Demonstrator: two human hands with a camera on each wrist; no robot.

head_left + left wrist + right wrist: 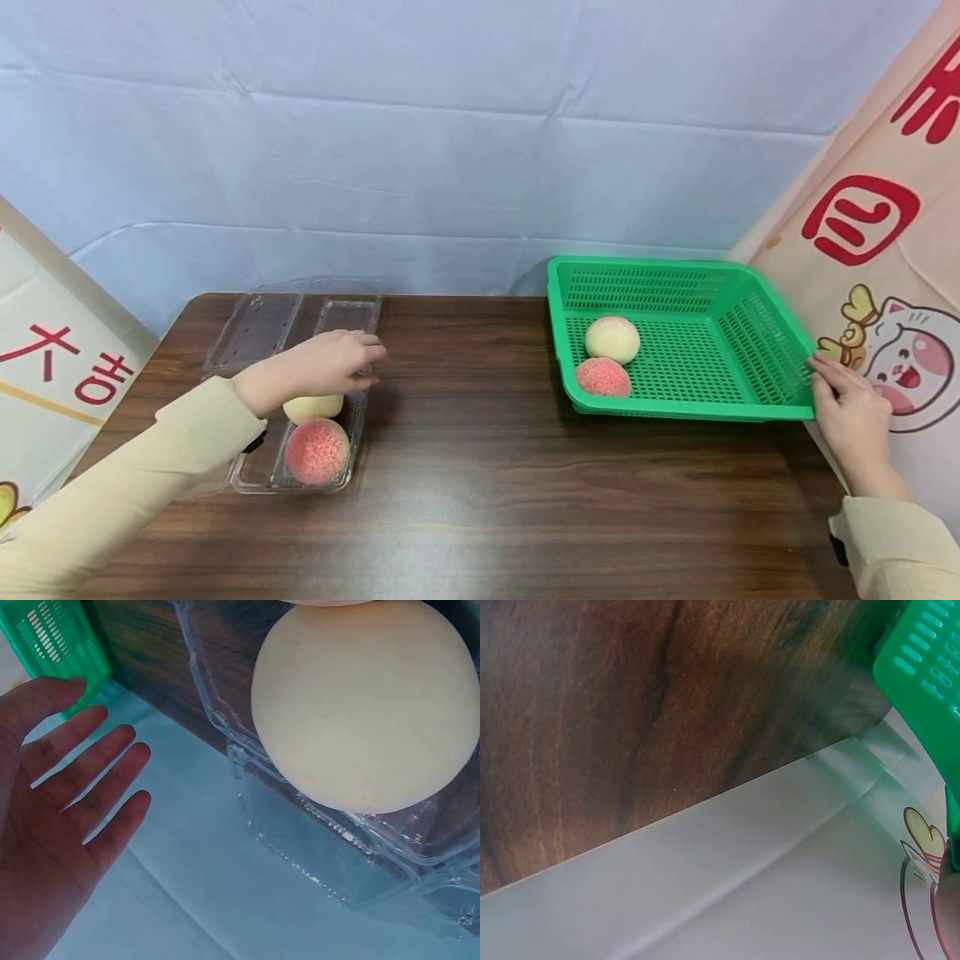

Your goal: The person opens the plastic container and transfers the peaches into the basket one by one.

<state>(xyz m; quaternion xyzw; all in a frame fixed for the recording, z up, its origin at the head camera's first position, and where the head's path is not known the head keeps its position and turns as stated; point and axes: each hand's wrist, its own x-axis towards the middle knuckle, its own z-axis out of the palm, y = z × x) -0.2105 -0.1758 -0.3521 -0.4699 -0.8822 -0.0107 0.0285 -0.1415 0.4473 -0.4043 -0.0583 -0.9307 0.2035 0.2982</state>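
My left hand (pixel 330 362) hovers above a clear plastic clamshell box (pixel 247 477), holding nothing; in the left wrist view its fingers (pixel 105 776) are spread. Inside the box are a pale peach (pixel 313 407), partly hidden under the hand, and a pink peach (pixel 317 451) in front of it. My right hand (pixel 851 408) grips the rim of a green plastic basket (pixel 675 408) at its front right corner. Two more peaches lie at the basket's left end: a pale one (pixel 612 340) behind a pink one (pixel 603 377). Only a sliver of the right hand shows in the right wrist view.
Box and basket stand apart on a dark wooden table (pixel 465 467), the box at left with its lid (pixel 262 321) folded back. A pale cloth (pixel 450 167) hangs behind. Printed cloths hang at the left (pixel 45 317) and right (pixel 885 275) sides.
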